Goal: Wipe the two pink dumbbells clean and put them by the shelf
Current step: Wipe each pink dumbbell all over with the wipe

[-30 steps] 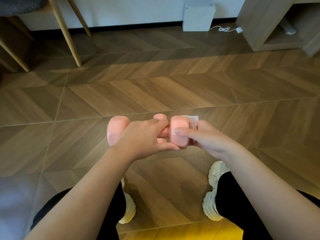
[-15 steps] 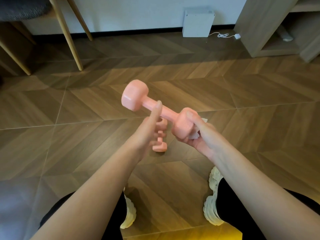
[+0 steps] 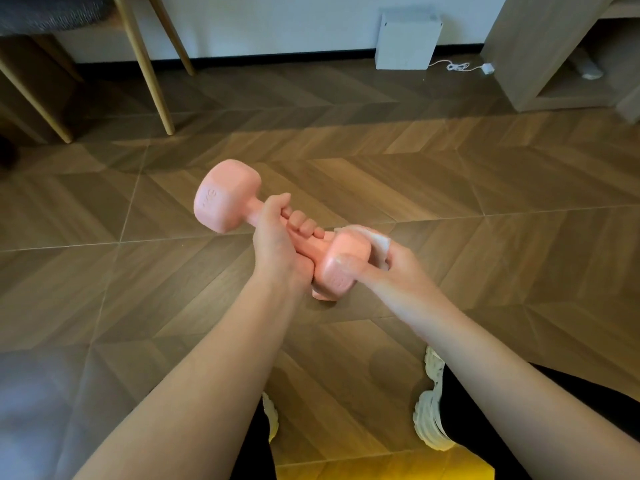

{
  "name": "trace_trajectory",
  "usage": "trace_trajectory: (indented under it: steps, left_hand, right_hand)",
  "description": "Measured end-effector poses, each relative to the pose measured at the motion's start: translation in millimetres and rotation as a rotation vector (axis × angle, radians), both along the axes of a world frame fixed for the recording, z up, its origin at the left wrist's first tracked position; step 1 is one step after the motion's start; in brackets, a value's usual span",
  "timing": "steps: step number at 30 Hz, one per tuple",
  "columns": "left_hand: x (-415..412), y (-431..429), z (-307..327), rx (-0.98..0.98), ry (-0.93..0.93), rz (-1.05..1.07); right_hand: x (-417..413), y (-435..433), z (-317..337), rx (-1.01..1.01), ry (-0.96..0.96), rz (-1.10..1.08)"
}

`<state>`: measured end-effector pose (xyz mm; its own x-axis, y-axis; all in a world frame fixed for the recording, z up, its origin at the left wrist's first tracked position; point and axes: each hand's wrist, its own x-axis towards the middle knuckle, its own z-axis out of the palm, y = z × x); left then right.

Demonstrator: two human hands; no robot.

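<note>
One pink dumbbell [image 3: 227, 199] — left hand [image 3: 277, 244] gripping its bar, right hand [image 3: 398, 271] clutching wipe [image 3: 379, 242], embossing unreadable.

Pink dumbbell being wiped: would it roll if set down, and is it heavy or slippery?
The dumbbell likely resists rolling: its heads look flat-sided. Probably not very heavy, since the left hand holds it tilted by the handle. Its matte coating looks grippy under the wipe in the right hand.

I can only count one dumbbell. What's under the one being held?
Below the held dumbbell, a pink sliver, probably the second dumbbell, shows on the wood floor. The rest is covered by the left hand and the held dumbbell.
</note>
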<state>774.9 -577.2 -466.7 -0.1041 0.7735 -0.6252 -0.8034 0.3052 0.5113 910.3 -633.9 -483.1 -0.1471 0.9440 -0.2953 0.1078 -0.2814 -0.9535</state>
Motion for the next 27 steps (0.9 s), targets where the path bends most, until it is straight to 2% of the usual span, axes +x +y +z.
trace_trajectory:
  steps: [3,4,9,11,13,16,18,19,21,24,27]
  left_hand:
    - [-1.8,0.6,2.1,0.003,-0.003,0.011]
    - [-2.5,0.8,2.4,-0.003,-0.017,0.014]
    - [-6.8,2.2,1.9,-0.002,-0.062,0.02]
    - [-7.1,2.6,1.5,0.015,-0.051,0.012]
    - [-6.9,2.8,2.3,0.034,-0.048,-0.003]
    - [-6.3,1.8,4.7,0.068,-0.061,-0.035]
    - [-4.7,0.5,5.5,0.085,-0.073,-0.053]
    - [-3.2,-0.3,5.8,0.089,-0.071,-0.063]
    - [0.2,-1.5,5.5,0.094,-0.055,-0.084]
    - [4.3,-2.5,4.3,0.101,-0.041,-0.115]
    - [4.7,-3.0,3.6,0.127,-0.024,-0.142]
  right_hand:
    - [-3.1,-10.0,1.8,0.378,-0.354,0.034]
    - [-4.0,-13.0,0.8,0.475,-0.421,0.057]
    - [-4.3,-18.9,0.4,0.652,-0.442,0.117]
    - [-5.2,-19.0,1.3,0.685,-0.37,0.082]
    - [-5.2,-16.8,5.9,0.57,-0.16,-0.005]
    - [2.7,-4.3,9.6,0.107,0.147,-0.182]
    - [10.6,1.3,5.1,-0.224,0.359,-0.082]
    - [11.0,0.8,3.5,-0.31,0.431,0.02]
    - [6.8,-1.9,-0.5,-0.374,0.461,0.082]
    - [0.4,-2.5,-3.7,-0.354,0.444,-0.018]
    - [0.5,-1.4,-2.5,-0.337,0.454,-0.024]
